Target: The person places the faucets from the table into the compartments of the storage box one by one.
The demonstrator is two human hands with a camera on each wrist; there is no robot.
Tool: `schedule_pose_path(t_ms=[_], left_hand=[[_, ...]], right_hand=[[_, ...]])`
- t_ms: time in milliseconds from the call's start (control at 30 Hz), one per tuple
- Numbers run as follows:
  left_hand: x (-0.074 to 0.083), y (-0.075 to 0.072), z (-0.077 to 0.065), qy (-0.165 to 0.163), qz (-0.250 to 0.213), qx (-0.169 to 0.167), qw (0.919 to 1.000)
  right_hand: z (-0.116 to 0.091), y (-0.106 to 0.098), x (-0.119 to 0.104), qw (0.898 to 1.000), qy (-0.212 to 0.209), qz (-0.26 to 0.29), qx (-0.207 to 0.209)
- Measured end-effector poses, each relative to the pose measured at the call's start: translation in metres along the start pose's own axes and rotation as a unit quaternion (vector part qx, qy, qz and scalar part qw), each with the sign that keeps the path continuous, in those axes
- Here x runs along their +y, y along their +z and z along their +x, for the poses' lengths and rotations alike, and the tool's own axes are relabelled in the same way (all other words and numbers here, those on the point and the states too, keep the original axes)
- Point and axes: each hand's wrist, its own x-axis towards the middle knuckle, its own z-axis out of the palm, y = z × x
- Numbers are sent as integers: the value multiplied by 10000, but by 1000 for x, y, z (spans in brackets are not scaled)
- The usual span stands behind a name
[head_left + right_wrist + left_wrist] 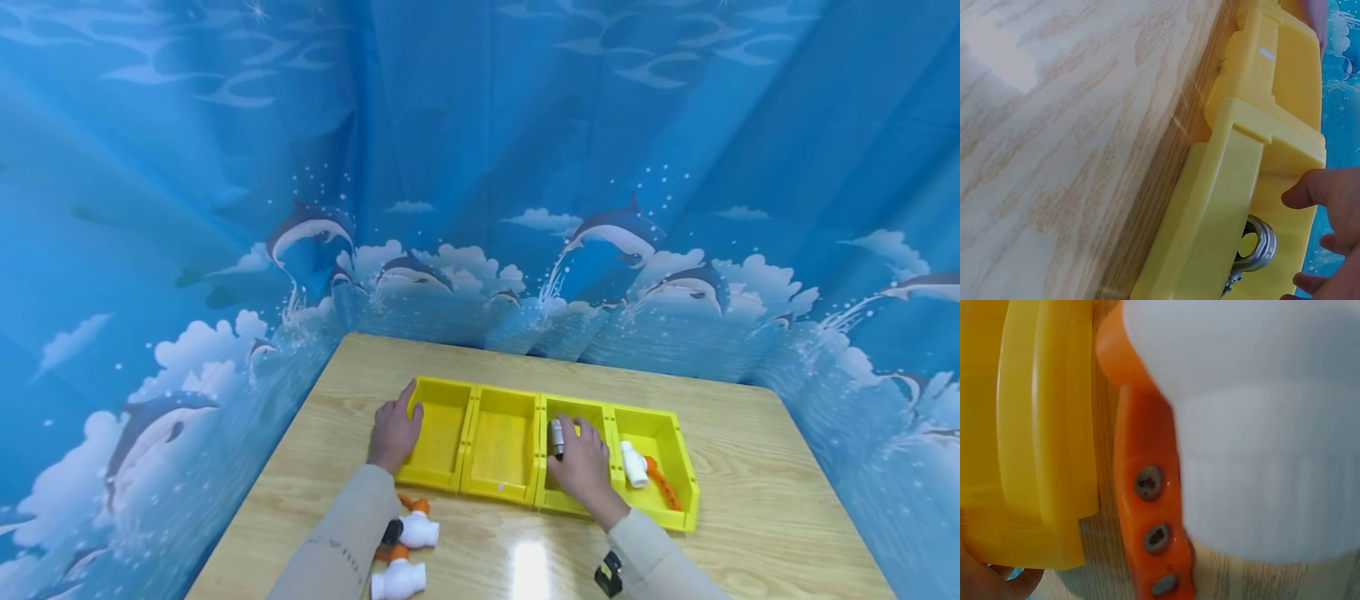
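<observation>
My left hand (395, 429) rests at the left end wall of a row of yellow bins (504, 390), its index finger straight along the rim. In the left wrist view, part of that hand (997, 581) shows beyond the corner of the leftmost bin. My right hand (585, 462) reaches down into the third bin from the left, thumb and fingers spread. Beside its fingertips is a silver metal pipe fitting (557, 438). The right wrist view shows the round metal fitting (1260, 245) lying in the bin, apart from the thumb.
In the rightmost bin lies a white ball valve (634, 465) with an orange handle. Two more white valves, one (418, 530) behind the other (398, 578), lie on the wooden table (765, 483) near my left forearm. A blue dolphin-print curtain (480, 167) hangs round the table.
</observation>
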Motion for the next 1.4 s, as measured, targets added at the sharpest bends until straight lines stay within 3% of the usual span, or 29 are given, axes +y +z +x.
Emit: schedule_pose_path(t_ms=[733, 1400], left_hand=[[-3, 3, 3, 4, -34, -18, 10000], [-1, 2, 1, 19, -6, 51, 10000]], right_hand=[[-2, -18, -13, 9997, -78, -98, -195], [-13, -31, -10, 9996, -278, -63, -42]])
